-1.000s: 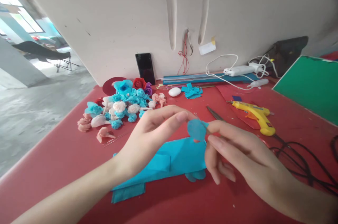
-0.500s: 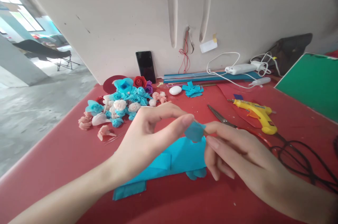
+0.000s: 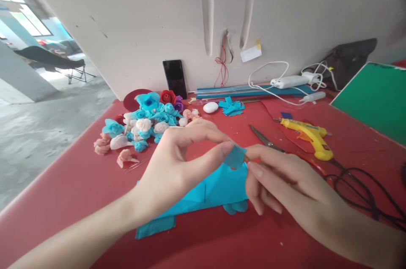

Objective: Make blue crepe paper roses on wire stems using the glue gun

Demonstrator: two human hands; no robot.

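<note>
Between my two hands is a small piece of blue crepe paper. My left hand pinches its left side with thumb and forefinger. On the other side, the thumb and forefinger of my right hand close on its right edge; its lower fingers curl underneath. Below them a larger blue crepe paper sheet lies on the red table, partly hidden by my left hand. A folded blue strip shows at its lower left, and rounded blue paper pieces stick out under its right edge.
Paper flowers are heaped at the back left, before a leaning phone. Scissors and a yellow glue gun with a black cord lie right. Behind are blue paper strips, a white oval object and a power strip.
The small blue paper has turned slightly in my fingers, and its upper left edge now tilts at the left fingertips. Both hands stay nearly in place.
</note>
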